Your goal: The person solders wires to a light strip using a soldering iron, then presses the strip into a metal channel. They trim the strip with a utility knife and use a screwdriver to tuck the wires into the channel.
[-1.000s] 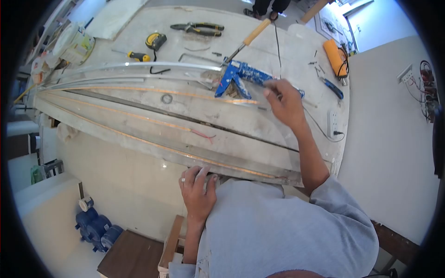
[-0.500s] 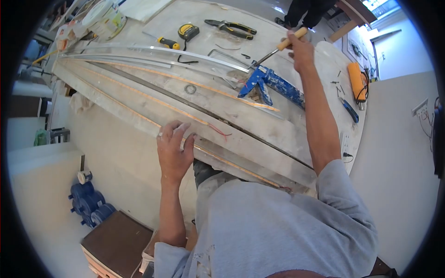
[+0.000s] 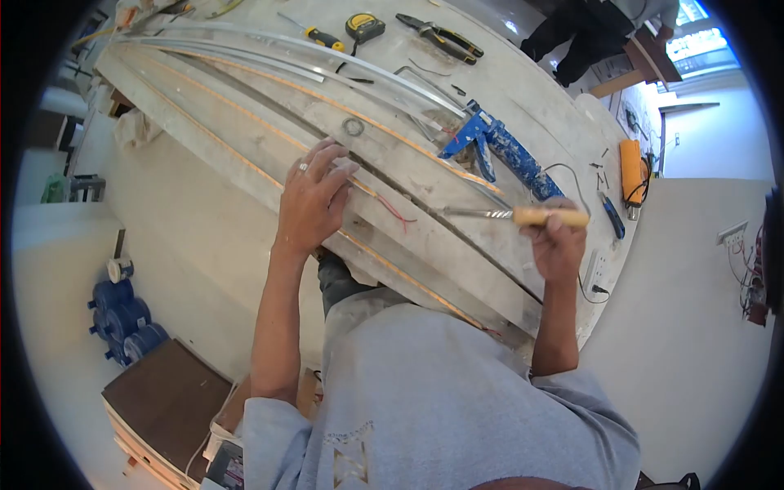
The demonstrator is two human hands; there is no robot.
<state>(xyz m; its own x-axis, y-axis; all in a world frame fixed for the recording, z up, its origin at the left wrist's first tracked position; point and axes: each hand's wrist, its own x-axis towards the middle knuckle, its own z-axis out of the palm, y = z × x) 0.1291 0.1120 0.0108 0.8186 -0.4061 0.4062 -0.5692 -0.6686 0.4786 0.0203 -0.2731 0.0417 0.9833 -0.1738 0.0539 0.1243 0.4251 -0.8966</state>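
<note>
My right hand is closed around the wooden handle of a soldering iron, its metal shaft pointing left over the long pale board. My left hand reaches over the board with curved fingers spread apart, touching it at an orange-lit LED strip. Just right of those fingers, thin red wires stick out from the strip's end. Another lit strip runs along the board's near side. Beyond the board lies a blue caulking gun, and a small grey ring sits near my left fingertips.
A tape measure, screwdriver and pliers lie at the back. An orange tool, utility knife and power strip line the right edge. A person stands beyond. Blue bottles stand lower left.
My right hand has brought the soldering iron back from the far side, now lower and nearly level. My left hand has moved forward onto the LED strip near its wire end. The view has shifted.
</note>
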